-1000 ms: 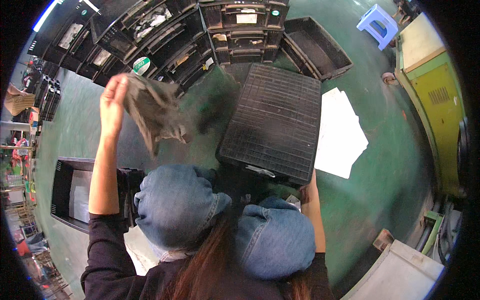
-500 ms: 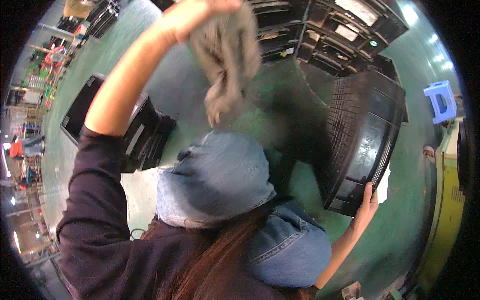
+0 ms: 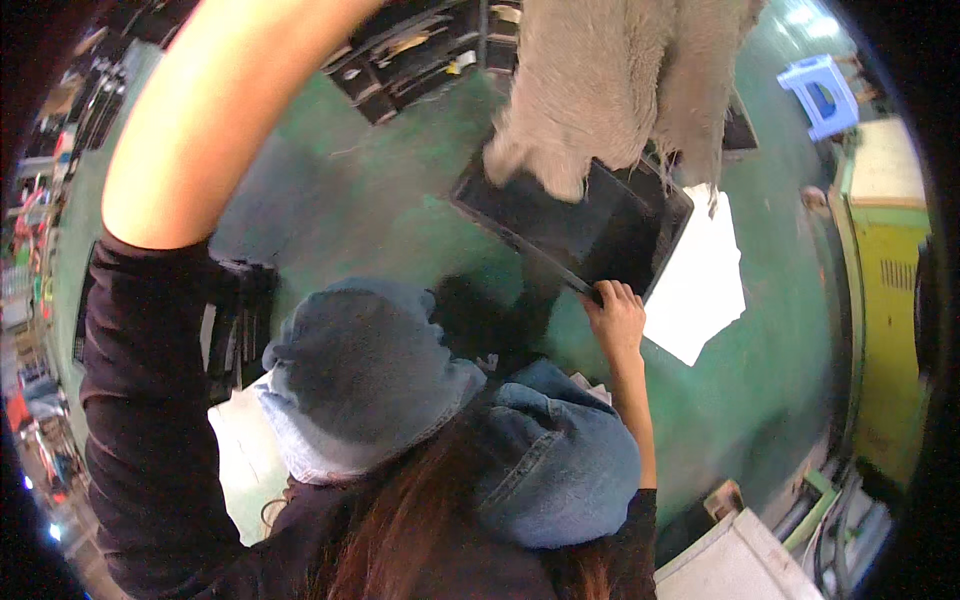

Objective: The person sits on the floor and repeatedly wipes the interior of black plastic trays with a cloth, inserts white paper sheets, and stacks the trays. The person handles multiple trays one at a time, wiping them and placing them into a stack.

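My right hand (image 3: 617, 315) has its fingers curled over the near rim of a black plastic crate (image 3: 535, 252). The crate is tilted, its open inside facing me. A greyish-brown rag (image 3: 600, 90) hangs from the top edge of the view, over the far part of the crate and hiding some of it. My left forearm rises past the upper edge, so the left hand and whatever it grips are hidden. Beside the crate's right side lies a white sheet-like thing (image 3: 700, 285) with an uneven edge.
Black crates (image 3: 400, 65) stand stacked at the back, with more dark crates (image 3: 235, 320) at my left. A blue plastic stool (image 3: 822, 97) and a yellow-green cabinet (image 3: 888, 330) are on the right. A pale box-like surface (image 3: 735, 565) sits at the lower right.
The crate has turned from showing its outer wall to showing its inside. My left hand has gone up out of view; the rag has shifted right, over the crate.
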Action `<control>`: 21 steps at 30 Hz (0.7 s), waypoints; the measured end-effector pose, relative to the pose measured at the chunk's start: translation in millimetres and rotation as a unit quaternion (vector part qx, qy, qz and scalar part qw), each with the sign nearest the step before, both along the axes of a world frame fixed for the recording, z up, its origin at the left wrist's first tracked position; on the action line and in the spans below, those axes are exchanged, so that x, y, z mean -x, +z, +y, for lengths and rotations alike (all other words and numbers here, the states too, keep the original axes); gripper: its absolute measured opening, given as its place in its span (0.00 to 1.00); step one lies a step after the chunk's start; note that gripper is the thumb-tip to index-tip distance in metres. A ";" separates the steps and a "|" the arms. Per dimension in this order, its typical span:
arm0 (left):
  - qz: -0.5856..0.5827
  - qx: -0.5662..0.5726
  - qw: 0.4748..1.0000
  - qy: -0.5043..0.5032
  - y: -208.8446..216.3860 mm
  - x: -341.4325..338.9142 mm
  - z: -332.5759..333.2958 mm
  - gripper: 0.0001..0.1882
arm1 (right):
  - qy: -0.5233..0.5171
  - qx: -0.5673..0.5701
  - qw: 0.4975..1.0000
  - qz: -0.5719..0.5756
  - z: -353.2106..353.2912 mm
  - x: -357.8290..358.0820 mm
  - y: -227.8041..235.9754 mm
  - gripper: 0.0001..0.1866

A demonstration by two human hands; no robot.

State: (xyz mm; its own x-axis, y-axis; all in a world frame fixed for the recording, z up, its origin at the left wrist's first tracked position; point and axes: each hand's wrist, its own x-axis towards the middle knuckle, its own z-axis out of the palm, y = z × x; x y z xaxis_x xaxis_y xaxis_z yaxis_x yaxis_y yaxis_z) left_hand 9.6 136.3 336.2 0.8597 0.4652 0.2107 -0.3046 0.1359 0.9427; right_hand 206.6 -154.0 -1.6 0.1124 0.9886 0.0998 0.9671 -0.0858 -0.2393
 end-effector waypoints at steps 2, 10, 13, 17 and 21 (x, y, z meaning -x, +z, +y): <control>0.026 0.044 0.996 0.073 -37.2 -34.4 9.8 0.11 | 0.003 -0.017 0.998 0.057 -1.7 -1.0 13.6 0.14; 0.445 -0.333 0.800 0.227 -280.6 -33.5 37.7 0.35 | -0.126 -0.068 0.936 0.321 27.1 -23.9 33.7 0.20; 0.509 -0.254 0.798 0.200 -344.7 -13.6 18.5 0.34 | 0.030 0.053 0.971 0.230 63.2 -26.8 -7.3 0.33; 0.476 -0.269 0.793 0.269 -362.5 -14.1 15.8 0.26 | -0.043 0.040 0.992 0.113 144.3 -5.0 -60.3 0.37; 0.483 -0.241 0.798 0.268 -348.3 -17.3 15.3 0.25 | 0.160 0.022 0.981 0.106 220.0 38.4 -87.7 0.37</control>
State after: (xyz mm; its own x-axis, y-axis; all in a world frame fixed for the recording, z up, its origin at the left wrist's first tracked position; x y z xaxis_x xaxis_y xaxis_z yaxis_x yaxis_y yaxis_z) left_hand 27.0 151.6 -12.1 0.4345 0.8856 -0.1641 0.7034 -0.2198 0.6760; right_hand 168.3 66.0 -89.3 -0.1913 0.9795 0.0636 0.8751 0.1996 -0.4409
